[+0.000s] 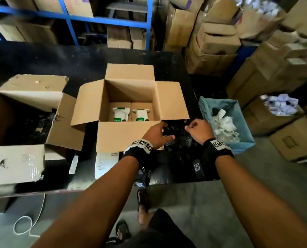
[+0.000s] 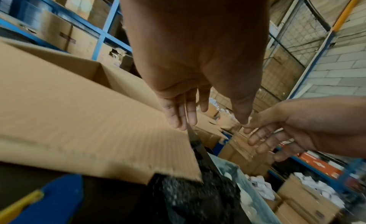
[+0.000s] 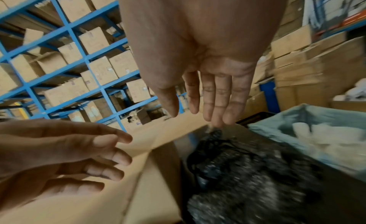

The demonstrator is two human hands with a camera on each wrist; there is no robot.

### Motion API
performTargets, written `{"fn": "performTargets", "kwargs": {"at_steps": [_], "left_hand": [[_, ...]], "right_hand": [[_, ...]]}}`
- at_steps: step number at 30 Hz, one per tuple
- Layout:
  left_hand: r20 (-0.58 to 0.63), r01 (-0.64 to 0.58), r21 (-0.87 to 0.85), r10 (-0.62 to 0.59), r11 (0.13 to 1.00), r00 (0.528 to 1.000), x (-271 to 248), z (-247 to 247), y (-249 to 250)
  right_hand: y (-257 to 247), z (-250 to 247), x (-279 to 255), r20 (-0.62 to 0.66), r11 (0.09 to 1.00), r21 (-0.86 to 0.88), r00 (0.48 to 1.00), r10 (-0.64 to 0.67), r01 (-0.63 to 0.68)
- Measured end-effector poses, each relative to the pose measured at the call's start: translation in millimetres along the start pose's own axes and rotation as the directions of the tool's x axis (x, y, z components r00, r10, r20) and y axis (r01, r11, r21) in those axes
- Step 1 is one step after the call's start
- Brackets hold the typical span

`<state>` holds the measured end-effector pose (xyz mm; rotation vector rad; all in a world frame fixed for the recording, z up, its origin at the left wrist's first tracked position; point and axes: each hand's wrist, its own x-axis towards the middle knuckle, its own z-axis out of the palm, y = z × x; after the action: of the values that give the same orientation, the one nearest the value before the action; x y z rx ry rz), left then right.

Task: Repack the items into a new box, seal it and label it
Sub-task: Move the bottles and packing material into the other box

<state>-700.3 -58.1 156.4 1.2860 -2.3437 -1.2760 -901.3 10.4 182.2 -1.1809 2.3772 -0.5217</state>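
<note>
The new cardboard box [image 1: 131, 90] stands open on the black table, all flaps folded out. Two white pouches with green print [image 1: 119, 113] [image 1: 142, 114] lie on its floor. My left hand [image 1: 167, 131] hovers over the right corner of the near flap [image 1: 120, 135] with its fingers spread and relaxed [image 2: 213, 117], holding nothing. My right hand [image 1: 190, 126] hangs beside it over a crumpled black plastic sheet [image 1: 177, 135] with its fingers straight [image 3: 196, 116]. Whether its fingertips touch the plastic [image 3: 247, 172] I cannot tell.
The worn old box [image 1: 24, 108] sits open at the table's left. A blue-lined bin [image 1: 238, 111] with white scraps stands right of the table. A printed white sheet [image 1: 106, 163] lies under the near flap. Stacked cartons and blue racking [image 1: 68, 17] surround the table.
</note>
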Motion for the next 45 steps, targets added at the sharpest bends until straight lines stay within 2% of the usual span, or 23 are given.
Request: {"fn": "performTargets", "kwargs": {"at_steps": [3,6,12,15,18,22,26,32,36,41,45], "left_hand": [[0.066,-0.016,0.015,0.015,1.000,0.998,-10,34,8],[0.097,-0.009,0.041,0.005,0.999,0.995,-11,62,10],[0.022,0.102,0.019,-0.103,0.995,0.994,25,105,9],[-0.061,0.167,0.041,-0.164,0.985,0.985,44,128,5],[-0.077,0.247,0.047,-0.243,0.968,0.967,54,148,7],[-0.113,0.373,0.072,-0.364,0.925,0.924,64,169,6],[-0.149,0.405,0.115,-0.387,0.907,0.910,83,188,-7],[-0.172,0.430,0.143,-0.406,0.892,0.898,109,215,-29],[-0.179,0.438,0.098,-0.417,0.894,0.891,110,226,-35],[-0.201,0.421,-0.036,-0.419,0.907,0.886,106,222,-43],[-0.168,0.393,-0.121,-0.409,0.912,0.897,96,218,-49]], "right_hand": [[50,-2,-12,0.031,0.999,-0.002,0.999,0.042,-0.042],[83,-1,-11,0.096,1.000,0.006,0.995,0.026,-0.027],[122,9,36,0.180,0.995,0.038,0.979,-0.093,0.088],[131,17,69,0.204,0.984,0.068,0.963,-0.178,0.168],[139,29,102,0.228,0.968,0.062,0.940,-0.252,0.245],[139,38,140,0.331,0.974,0.076,0.916,-0.225,0.212],[125,51,177,0.418,0.958,-0.006,0.871,-0.259,0.287],[117,89,224,0.479,0.905,-0.056,0.807,-0.346,0.421],[133,110,218,0.581,0.893,-0.071,0.746,-0.326,0.445],[151,116,178,0.517,0.871,-0.083,0.768,-0.377,0.484],[156,118,147,0.470,0.913,0.055,0.796,-0.380,0.404]]}}
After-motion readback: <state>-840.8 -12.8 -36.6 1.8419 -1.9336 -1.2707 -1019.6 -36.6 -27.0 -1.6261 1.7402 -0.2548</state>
